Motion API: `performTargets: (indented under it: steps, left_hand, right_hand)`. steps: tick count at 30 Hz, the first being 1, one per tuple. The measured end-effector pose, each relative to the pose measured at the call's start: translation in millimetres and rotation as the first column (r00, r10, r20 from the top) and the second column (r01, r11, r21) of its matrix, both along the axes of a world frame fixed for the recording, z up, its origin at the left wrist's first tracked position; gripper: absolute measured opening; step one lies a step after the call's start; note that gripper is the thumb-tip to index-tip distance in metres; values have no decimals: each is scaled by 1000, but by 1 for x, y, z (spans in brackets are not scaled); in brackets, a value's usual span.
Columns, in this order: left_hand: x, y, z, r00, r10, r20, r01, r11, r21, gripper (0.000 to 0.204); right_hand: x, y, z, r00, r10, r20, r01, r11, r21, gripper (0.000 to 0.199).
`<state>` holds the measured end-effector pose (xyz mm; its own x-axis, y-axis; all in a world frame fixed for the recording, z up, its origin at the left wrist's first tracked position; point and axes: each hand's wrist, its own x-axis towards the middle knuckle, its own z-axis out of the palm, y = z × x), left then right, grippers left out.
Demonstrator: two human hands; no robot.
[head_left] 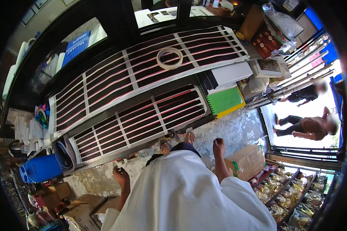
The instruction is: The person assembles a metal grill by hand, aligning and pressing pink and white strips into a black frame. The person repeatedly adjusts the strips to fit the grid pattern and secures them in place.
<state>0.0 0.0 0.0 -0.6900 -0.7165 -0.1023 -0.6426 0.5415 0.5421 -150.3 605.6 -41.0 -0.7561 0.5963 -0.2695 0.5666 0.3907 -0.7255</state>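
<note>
Seemingly between grips; left hand [121, 177], fingers half-curled, apparently empty, hangs this side of the front sheet [138, 124]; right hand [219, 147], loosely fisted, nothing showing, off its right end; back sheet [149, 68], bearing tape [159, 57], lies beyond; gripping either calls for reaching forward, fingers opened.

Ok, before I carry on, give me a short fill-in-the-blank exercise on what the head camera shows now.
1. The roll of masking tape lies on the ____ of the two dark striped panels.
2. The spiral notebook has a mainly ____ cover, with yellow along its edge.
3. Of the left hand and the right hand, the ____ one is nearer the green-taped cardboard carton.
4. The plastic container at the picture's left is coloured ____.

Missing words: larger; green; right; blue.
</note>
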Motion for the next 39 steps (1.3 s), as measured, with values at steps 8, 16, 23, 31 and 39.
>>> performTargets:
  steps: [8, 16, 23, 31, 39]
  left_hand:
    - [-50, 38, 57, 934, -348, -77, 335, 931, -143, 49]
    - [-61, 65, 64, 902, -432, 21, 432, 896, -103, 49]
    - [-70, 88, 72, 850, -512, -120, 510, 859, -50, 44]
    - [-153, 148, 81, 712, -678, -182, 670, 734, -113, 37]
    - [-228, 195, 52, 809, -491, -322, 554, 821, 139, 16]
  right_hand:
    - [-110, -57, 59, 921, 305, -242, -205, 908, 364, 29]
    - [-134, -104, 74, 834, 466, -297, -331, 852, 406, 32]
    - [-93, -139, 119, 625, 735, -263, -644, 676, 360, 21]
    - [-121, -177, 122, 421, 866, -269, -793, 495, 355, 18]
    - [-165, -201, 91, 271, 941, -203, -881, 327, 341, 14]
